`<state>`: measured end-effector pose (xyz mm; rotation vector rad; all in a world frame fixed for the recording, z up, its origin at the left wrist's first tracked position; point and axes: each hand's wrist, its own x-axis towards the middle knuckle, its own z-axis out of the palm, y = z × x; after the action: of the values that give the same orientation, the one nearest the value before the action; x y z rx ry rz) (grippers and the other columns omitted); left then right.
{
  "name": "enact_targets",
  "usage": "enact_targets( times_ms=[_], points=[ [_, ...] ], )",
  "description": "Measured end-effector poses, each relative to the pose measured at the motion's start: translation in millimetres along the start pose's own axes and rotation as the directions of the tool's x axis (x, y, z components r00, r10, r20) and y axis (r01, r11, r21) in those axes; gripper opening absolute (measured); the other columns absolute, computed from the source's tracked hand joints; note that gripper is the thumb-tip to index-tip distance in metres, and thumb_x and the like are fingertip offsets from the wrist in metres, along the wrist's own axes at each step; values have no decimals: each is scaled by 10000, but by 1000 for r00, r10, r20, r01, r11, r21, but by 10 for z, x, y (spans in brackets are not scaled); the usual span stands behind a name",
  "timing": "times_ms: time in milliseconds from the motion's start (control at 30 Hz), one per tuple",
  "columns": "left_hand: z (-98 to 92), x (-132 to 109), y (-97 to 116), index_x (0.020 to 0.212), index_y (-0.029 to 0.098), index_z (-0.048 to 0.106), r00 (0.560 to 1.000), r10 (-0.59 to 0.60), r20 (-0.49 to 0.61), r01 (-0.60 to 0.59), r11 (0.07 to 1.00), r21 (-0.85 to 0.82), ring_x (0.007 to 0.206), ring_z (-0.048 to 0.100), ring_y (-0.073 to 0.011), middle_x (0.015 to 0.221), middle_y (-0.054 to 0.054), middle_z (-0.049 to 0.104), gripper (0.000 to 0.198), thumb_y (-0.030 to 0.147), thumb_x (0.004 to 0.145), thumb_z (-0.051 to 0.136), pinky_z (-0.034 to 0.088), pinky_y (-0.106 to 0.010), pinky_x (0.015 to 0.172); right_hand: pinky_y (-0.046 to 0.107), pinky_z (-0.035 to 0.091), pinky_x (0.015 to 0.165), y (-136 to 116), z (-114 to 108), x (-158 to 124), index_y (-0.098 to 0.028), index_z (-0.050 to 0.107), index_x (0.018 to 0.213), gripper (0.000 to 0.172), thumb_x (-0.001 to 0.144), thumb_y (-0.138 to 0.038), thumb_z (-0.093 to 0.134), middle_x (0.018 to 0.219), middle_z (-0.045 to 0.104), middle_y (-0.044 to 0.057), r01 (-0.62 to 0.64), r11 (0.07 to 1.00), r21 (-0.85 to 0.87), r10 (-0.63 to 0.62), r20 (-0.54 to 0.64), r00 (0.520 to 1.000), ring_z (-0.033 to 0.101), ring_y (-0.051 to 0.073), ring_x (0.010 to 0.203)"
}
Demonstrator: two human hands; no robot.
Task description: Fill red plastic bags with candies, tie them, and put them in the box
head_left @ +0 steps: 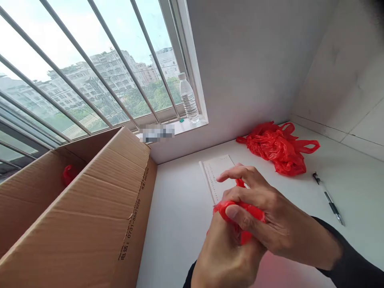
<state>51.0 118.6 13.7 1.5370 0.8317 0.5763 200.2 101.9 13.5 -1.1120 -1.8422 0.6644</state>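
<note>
My left hand (223,256) and right hand (270,226) meet above the desk (180,216), both grips pinching one crumpled red bag (240,210). Most of it is buried between my palms, and my right forefinger sticks out free. The sheet of paper (214,172) is half hidden behind my fingers. A red lump (69,174) inside the cardboard box (90,208) is too shadowed to identify.

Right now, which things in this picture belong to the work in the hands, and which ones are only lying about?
In the work: crumpled red bag, squeezed between left hand and right hand; likely pile of red bags; cardboard box, red wad inside.
Lying about: paper sheet; pen; water bottle.
</note>
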Motion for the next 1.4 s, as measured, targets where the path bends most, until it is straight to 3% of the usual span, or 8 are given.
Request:
enact_targets(
  times_ms=[233,367,467,567,733,900,1167,1400],
  points=[
    [-278,85,-206,722,210,476,965,-176,-196,86,914,-396,494,272,-82,523,80,314,454,590,927,616,300,-218,490,405,489,969,195,-140,44,-385,628,1263,286,1019,-490,522,1331,609,23,-158,987,-29,156,-76,985,506,266,1279],
    [-393,98,-230,815,209,561,967,-186,-173,102,908,-406,509,395,-98,523,50,446,393,571,970,558,374,-222,534,282,494,641,201,-145,65,-372,681,1115,220,991,-514,569,1151,681,-4,-285,958,41,287,-61,956,601,217,1081],
    [-433,138,-191,1128,252,609,972,-172,-162,85,895,-437,607,542,-146,639,21,574,308,519,992,539,464,-258,611,289,495,742,147,-163,42,-353,713,1022,148,979,-452,612,1047,698,-25,-245,965,90,242,41,969,628,183,983],
    [-466,152,-151,971,196,645,991,-109,-78,75,933,-353,677,560,-134,754,-7,601,279,468,984,583,454,-240,645,298,490,828,138,-171,38,-329,718,1010,165,987,-445,603,1004,708,-29,-253,956,147,228,169,959,644,168,931],
    [-553,86,-101,859,187,623,997,-56,57,61,994,-86,728,516,-117,807,4,606,128,276,942,664,414,-221,675,346,457,996,333,-70,145,-301,587,1319,366,1020,-502,523,1306,639,35,-183,970,162,176,53,983,569,222,1213],
    [-653,39,-126,1034,249,647,995,99,8,-99,973,207,858,588,-156,1013,-13,666,244,61,903,564,472,-253,739,276,479,680,524,71,238,-217,619,1244,414,1064,-512,392,881,648,11,-278,904,325,200,253,946,588,154,758],
    [-677,180,-283,1088,282,740,847,520,-113,-373,732,570,882,656,-140,1033,-15,641,432,-46,858,579,502,-224,728,273,442,659,715,188,280,-183,625,1159,312,1008,-446,554,814,575,-14,-333,773,540,72,447,892,498,130,698],
    [-751,118,-212,1396,375,609,926,375,37,-336,778,530,1085,622,-177,1238,-51,609,496,96,1002,498,508,-276,872,305,485,814,629,135,295,-197,628,969,192,970,-389,624,961,636,15,-262,837,481,164,236,958,589,172,900]
  ],
)
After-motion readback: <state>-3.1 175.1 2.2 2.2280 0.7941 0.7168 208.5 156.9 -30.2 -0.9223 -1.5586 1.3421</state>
